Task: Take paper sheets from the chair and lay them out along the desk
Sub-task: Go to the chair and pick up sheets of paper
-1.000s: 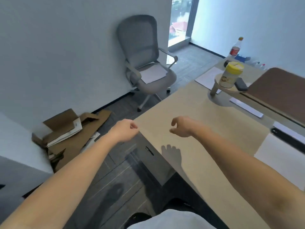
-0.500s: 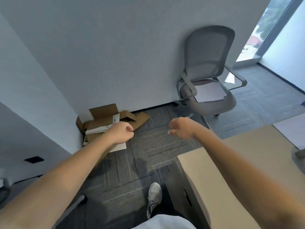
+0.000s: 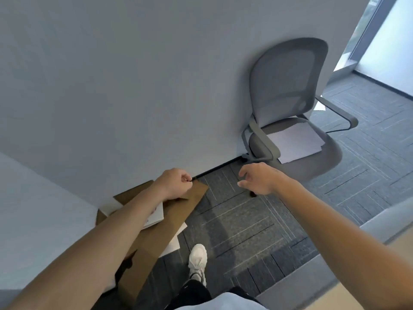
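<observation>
Marks on the white booklet (image 3: 157, 215) among the cardboard (image 3: 176, 222) were too small to read. The left grip (image 3: 176, 184) hung over the cardboard, knuckles up, fingers curled into a fist on nothing. The right grip (image 3: 257, 179) was stretched toward the chair (image 3: 288, 81), palm down, fingers loosely bent and apart from the thumb, holding nothing. The sheets (image 3: 295, 140) lay stacked on the chair's seat, well apart from both grips. A corner of the surface (image 3: 404, 240) showed at lower right.

White sneaker (image 3: 197, 257), black trousers (image 3: 194, 294), pale shirt (image 3: 223, 304)
</observation>
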`<action>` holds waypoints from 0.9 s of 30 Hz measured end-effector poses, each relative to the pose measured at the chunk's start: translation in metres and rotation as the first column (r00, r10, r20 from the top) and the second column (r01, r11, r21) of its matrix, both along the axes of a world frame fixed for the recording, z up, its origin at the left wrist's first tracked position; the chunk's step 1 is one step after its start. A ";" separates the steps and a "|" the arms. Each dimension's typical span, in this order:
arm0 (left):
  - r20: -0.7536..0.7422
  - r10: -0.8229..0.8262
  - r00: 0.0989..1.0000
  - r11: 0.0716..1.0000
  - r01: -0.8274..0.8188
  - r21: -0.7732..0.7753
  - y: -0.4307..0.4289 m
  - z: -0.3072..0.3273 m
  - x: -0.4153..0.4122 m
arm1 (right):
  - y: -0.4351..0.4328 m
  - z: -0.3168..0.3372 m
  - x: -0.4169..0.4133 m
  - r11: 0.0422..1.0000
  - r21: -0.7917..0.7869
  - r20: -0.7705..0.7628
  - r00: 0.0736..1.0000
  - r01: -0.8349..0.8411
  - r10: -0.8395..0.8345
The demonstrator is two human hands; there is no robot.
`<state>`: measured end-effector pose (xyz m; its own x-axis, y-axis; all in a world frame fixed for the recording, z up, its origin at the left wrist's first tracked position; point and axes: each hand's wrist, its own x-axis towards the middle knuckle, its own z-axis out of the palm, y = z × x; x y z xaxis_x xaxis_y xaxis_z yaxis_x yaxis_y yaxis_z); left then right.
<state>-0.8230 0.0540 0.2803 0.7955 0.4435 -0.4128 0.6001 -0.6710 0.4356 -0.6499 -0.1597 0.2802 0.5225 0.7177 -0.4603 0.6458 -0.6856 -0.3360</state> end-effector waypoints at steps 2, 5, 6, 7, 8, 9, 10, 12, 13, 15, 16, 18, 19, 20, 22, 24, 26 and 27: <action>0.005 -0.071 0.997 0.997 0.071 -0.010 0.026 -0.005 0.039 | 0.020 -0.003 0.024 0.999 -0.035 0.003 0.999 0.038 -0.038; -0.010 -0.160 0.987 0.986 0.160 -0.039 0.058 -0.007 0.099 | 0.039 0.000 0.060 0.985 -0.088 0.017 0.989 0.147 -0.146; -0.024 -0.208 0.978 0.977 0.206 -0.046 0.066 -0.008 0.120 | 0.042 0.000 0.071 0.978 -0.101 0.028 0.983 0.185 -0.183; -0.033 -0.261 0.965 0.965 0.259 -0.052 0.072 -0.008 0.143 | 0.044 0.000 0.083 0.969 -0.104 0.045 0.975 0.223 -0.219; -0.036 -0.313 0.949 0.949 0.311 -0.058 0.075 -0.006 0.167 | 0.044 0.001 0.093 0.958 -0.104 0.067 0.963 0.269 -0.263; -0.032 -0.363 0.931 0.931 0.360 -0.063 0.075 -0.004 0.191 | 0.043 0.003 0.103 0.942 -0.089 0.078 0.945 0.324 -0.318; -0.021 -0.409 0.912 0.911 0.407 -0.062 0.072 -0.001 0.216 | 0.041 0.007 0.111 0.917 -0.068 0.074 0.919 0.393 -0.388; 0.015 -0.481 0.877 0.875 0.481 -0.057 0.063 0.006 0.259 | 0.032 0.014 0.126 0.850 -0.033 0.063 0.850 0.526 -0.523; 0.027 -0.514 0.858 0.856 0.514 -0.055 0.058 0.009 0.280 | 0.026 0.015 0.136 0.822 -0.022 0.066 0.821 0.570 -0.567; 0.016 -0.586 0.810 0.809 0.586 -0.051 0.051 0.011 0.320 | 0.014 0.015 0.159 0.779 -0.001 0.085 0.776 0.627 -0.625; 0.002 -0.619 0.785 0.785 0.618 -0.045 0.047 0.010 0.341 | 0.007 0.015 0.172 0.754 0.008 0.084 0.751 0.657 -0.655; -0.028 -0.664 0.747 0.748 0.664 -0.014 0.041 0.004 0.383 | -0.008 0.010 0.199 0.696 0.024 0.061 0.694 0.717 -0.717; -0.036 -0.676 0.736 0.737 0.676 0.007 0.038 0.000 0.405 | -0.015 0.005 0.214 0.668 0.035 0.053 0.666 0.743 -0.744; -0.038 -0.682 0.731 0.730 0.683 0.025 0.034 -0.004 0.428 | -0.023 0.000 0.230 0.643 0.044 0.046 0.642 0.764 -0.766; -0.038 -0.678 0.734 0.733 0.679 0.031 0.025 -0.014 0.473 | -0.038 -0.014 0.266 0.607 0.048 0.017 0.607 0.793 -0.794; -0.064 -0.681 0.730 0.731 0.683 0.016 0.015 -0.024 0.512 | -0.051 -0.028 0.302 0.568 0.043 -0.038 0.569 0.822 -0.821; -0.115 -0.696 0.709 0.712 0.702 0.011 0.004 -0.036 0.551 | -0.061 -0.046 0.335 0.517 0.051 -0.105 0.520 0.854 -0.848; -0.129 -0.697 0.706 0.711 0.703 0.004 -0.001 -0.043 0.571 | -0.065 -0.054 0.349 0.480 0.055 -0.145 0.483 0.875 -0.863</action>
<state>-0.2525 0.0533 0.2375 0.8365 -0.2006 -0.5099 -0.0098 -0.9359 0.3521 -0.3007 -0.2246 0.2257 0.8704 -0.0356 -0.4911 -0.2957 -0.8353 -0.4636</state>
